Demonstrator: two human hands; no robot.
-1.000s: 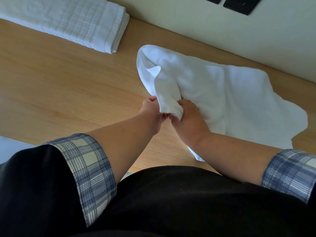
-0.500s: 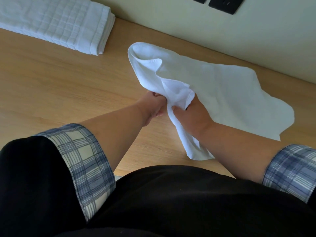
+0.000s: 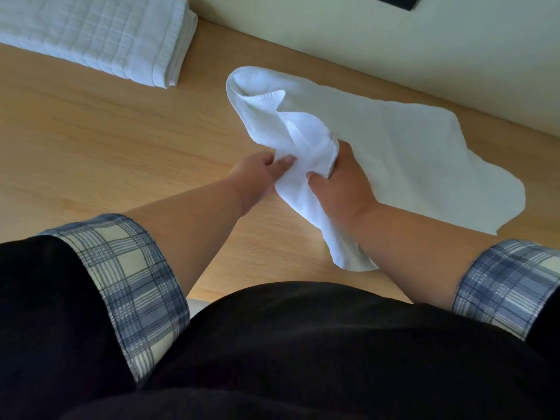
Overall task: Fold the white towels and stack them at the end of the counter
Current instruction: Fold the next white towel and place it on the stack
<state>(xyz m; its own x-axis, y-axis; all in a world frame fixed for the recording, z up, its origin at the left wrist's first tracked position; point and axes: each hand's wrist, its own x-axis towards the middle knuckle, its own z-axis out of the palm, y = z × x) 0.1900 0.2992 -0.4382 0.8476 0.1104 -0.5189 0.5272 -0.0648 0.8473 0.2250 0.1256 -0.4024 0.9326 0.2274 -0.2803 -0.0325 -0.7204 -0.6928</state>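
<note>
Head view: fingers [image 3: 285,161] of the left hand [image 3: 257,175] pinch a bunched edge of the loose towel [image 3: 394,140]. Just beside it, the right hand [image 3: 348,186] grips the same bunch, thumb curled over the cloth. From the hands, the loose towel loops up toward 12 o'clock, spreads flat over the wooden counter [image 3: 106,140] toward 3 o'clock, and trails a tail toward 6 o'clock. A folded towel [image 3: 100,34] lies on the counter at 10 o'clock, well apart, near the pale wall [image 3: 378,43].
</note>
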